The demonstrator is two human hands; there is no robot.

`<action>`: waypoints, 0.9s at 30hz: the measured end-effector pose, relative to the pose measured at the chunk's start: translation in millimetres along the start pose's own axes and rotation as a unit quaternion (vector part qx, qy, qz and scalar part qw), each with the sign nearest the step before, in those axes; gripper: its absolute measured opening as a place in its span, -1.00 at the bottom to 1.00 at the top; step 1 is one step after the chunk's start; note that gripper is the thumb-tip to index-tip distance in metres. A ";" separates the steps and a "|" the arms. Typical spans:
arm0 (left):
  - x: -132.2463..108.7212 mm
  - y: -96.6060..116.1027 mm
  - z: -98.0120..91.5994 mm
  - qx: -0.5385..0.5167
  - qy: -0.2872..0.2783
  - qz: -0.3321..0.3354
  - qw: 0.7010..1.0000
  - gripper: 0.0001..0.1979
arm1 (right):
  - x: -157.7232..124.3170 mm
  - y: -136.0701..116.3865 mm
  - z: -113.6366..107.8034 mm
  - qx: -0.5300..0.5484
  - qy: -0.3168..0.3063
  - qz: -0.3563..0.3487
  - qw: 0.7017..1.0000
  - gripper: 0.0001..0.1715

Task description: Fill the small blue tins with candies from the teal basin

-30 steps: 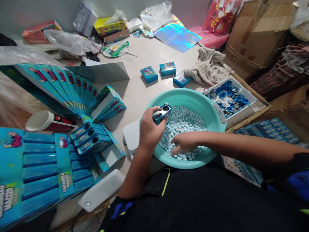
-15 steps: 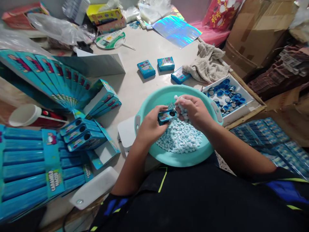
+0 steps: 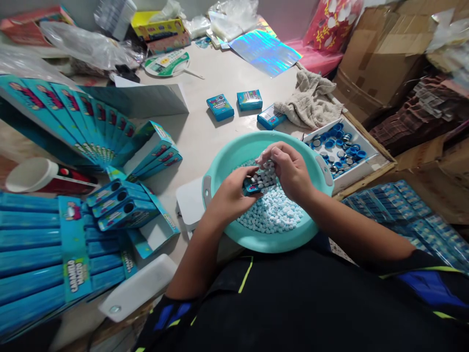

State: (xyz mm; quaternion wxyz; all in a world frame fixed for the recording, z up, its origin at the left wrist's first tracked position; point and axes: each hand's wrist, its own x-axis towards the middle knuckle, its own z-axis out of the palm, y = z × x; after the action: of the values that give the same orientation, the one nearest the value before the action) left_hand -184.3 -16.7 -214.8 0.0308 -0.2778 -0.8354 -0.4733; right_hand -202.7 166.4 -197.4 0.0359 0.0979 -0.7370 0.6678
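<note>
My left hand [image 3: 232, 193] is closed around a small blue candy box [image 3: 250, 187] above a turquoise basin [image 3: 252, 240]. White candies [image 3: 273, 211] are heaped inside the basin. Close beside it, my right hand [image 3: 289, 168] is curled around a handful of candies [image 3: 266, 175], held against the box's end and partly covering it. The box's round hole, if it faces that way, is hidden by the candies and fingers.
Left of the basin stand small boxes with round holes [image 3: 126, 208] and stacked blue cartons [image 3: 31, 244]. Two blue boxes [image 3: 220, 107] lie beyond the basin, with another near a grey cloth [image 3: 311, 100]. A white tray of blue caps [image 3: 339, 146] sits right.
My right hand has moved its handful of candies left, onto the end of the box, covering the hole. The box has shifted slightly down in my left hand.
</note>
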 end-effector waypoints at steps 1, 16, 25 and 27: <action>-0.4 0.3 0.2 -0.012 0.005 -0.009 1.000 -0.42 | -0.4 0.2 -1.4 -0.009 0.000 -0.009 1.000 -0.52; -3.1 -1.9 0.4 -0.019 0.133 -0.046 0.990 -0.52 | -6.0 -5.0 -11.2 -0.230 -0.122 -0.160 0.952 -0.74; -4.0 -4.5 2.7 -0.111 0.125 -0.057 0.984 -0.46 | -0.3 6.3 -23.3 -0.228 -0.070 -0.206 0.949 -0.78; -4.0 -4.3 2.5 -0.108 0.118 -0.055 0.986 -0.47 | -0.4 6.4 -24.6 -0.221 -0.059 -0.193 0.954 -0.79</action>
State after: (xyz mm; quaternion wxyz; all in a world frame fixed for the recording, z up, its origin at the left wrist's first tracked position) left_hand -182.6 -18.1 -220.8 0.0726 -0.1759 -0.7838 -0.5911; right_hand -205.4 191.4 -201.1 0.1407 0.2670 -0.8340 0.4619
